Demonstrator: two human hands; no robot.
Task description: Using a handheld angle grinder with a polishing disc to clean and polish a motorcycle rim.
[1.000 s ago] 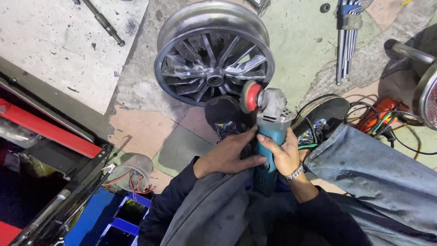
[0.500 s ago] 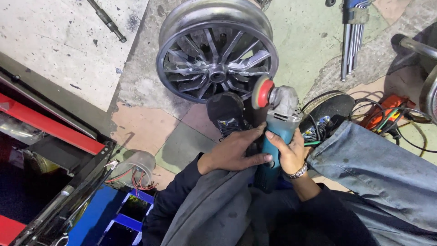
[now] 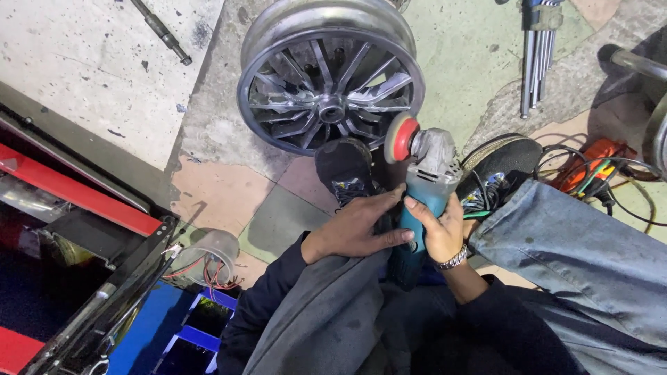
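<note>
A teal angle grinder (image 3: 425, 179) with a red sanding pad (image 3: 401, 137) points away from me, its pad close to the rim of a dark alloy wheel (image 3: 331, 78) lying flat on the floor. My right hand (image 3: 439, 229) grips the grinder's body from the right. My left hand (image 3: 356, 228) lies flat against the grinder's left side, fingers stretched across it. My two black shoes (image 3: 343, 169) sit just short of the wheel, one on each side of the grinder.
A set of long hex keys (image 3: 536, 52) lies at the top right. An orange tool with tangled cables (image 3: 590, 167) sits at the right. A metal bar (image 3: 158, 29) rests on the pale slab. A red and black frame (image 3: 76, 201) and a clear cup of wires (image 3: 206, 258) stand at the left.
The grinder and both hands have shifted a little to the right in view, and the pad has come slightly off the wheel's rim. The grip is unchanged.
</note>
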